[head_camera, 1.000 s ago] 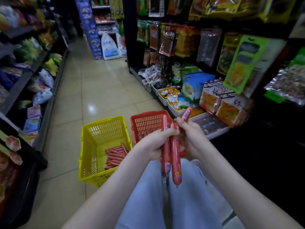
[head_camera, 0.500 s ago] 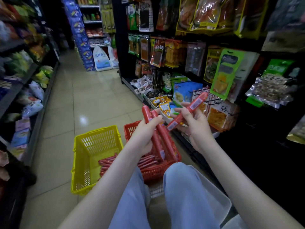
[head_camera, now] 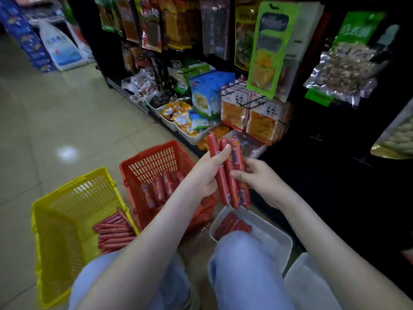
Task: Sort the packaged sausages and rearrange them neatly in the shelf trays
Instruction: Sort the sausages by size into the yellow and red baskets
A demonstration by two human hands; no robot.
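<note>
Head camera, shop aisle: we see a person crouching in pale trousers, holding three packaged sausages [head_camera: 231, 186] upright as one bundle at the centre of the frame. The left hand [head_camera: 206, 173] wraps the bundle from its 9 o'clock side, fingers curled round the wrappers; the right hand [head_camera: 259, 179] pinches it from 3 o'clock, thumb on the front. At the bundle's 6 o'clock a white tray [head_camera: 268, 233] lies on the floor with a row of sausages [head_camera: 232, 224] in its far end, a knee covering the near part. At 9 o'clock a red basket [head_camera: 154, 153] holds loose sausages [head_camera: 161, 189]; touching it at 8 o'clock, a yellow basket [head_camera: 73, 198] holds stacked sausages [head_camera: 114, 231]. At 12 o'clock we see shelf trays [head_camera: 169, 125] of snack packets.
</note>
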